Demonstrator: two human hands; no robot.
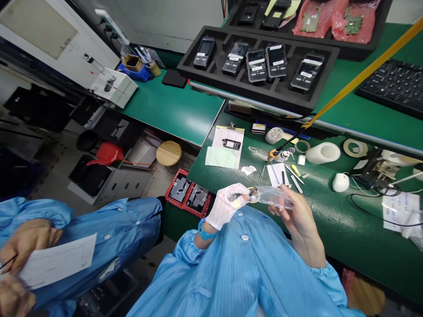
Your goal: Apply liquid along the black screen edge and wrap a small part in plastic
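My left hand (227, 203), in a white glove with a blue strap at the wrist, is closed in a pinch. At its fingertips is a small dark-and-gold part (253, 192), too small to name exactly. That part lies against the mouth end of a clear plastic bag (271, 195). My bare right hand (299, 215) grips the bag's other end between thumb and fingers. Just beyond the hands, white paper (277, 174) and tweezers (262, 173) lie on the green bench (228, 178).
A black foam tray (238, 90) of handheld devices sits on the shelf above. A yellow strap (366, 72) slants down to an electric screwdriver (273, 154). Tape rolls, a mouse (340, 182) and a clipboard (228, 132) are around. A co-worker holding a sheet (61, 259) is at left.
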